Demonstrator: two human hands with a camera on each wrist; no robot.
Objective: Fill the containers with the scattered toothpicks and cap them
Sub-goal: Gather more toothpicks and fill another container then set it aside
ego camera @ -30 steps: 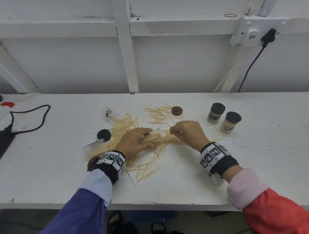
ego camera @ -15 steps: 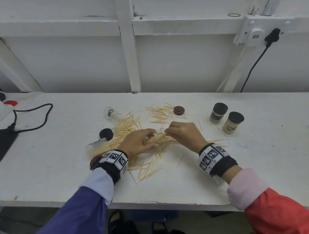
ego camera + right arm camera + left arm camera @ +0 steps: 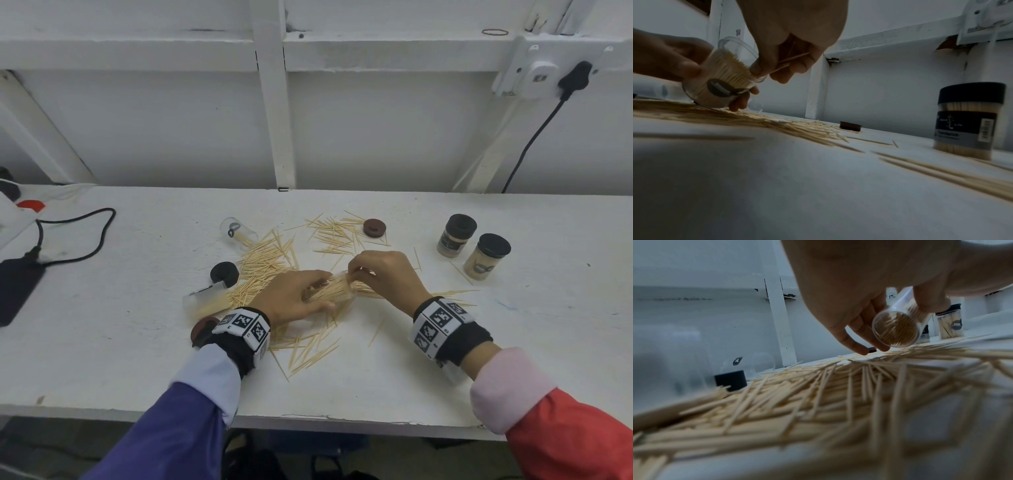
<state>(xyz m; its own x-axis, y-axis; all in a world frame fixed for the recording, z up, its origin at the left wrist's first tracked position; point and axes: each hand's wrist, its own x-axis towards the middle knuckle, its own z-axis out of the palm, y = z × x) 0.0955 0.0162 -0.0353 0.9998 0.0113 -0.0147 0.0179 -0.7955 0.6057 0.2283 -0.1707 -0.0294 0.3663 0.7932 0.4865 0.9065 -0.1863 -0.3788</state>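
toothpicks [image 3: 263, 270] lie scattered mid-table while one clear jar [image 3: 721, 78] gets topped up.

the left hand [image 3: 291, 298] wraps its fingers round the jar, tipped low over the pile so its mouth faces the right hand [image 3: 383, 274], which pinches a few sticks to slide in. two capped jars [image 3: 474, 250] stand well apart at the right, likely done; loose lids [image 3: 374, 227] wait nearby.

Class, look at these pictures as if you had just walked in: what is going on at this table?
A person is refilling toothpick containers. The left hand holds a clear container tilted over the scattered toothpicks, nearly full. The right hand pinches a few toothpicks at its mouth. Two capped containers stand at the right; two more clear ones lie open on the table, with loose caps nearby.
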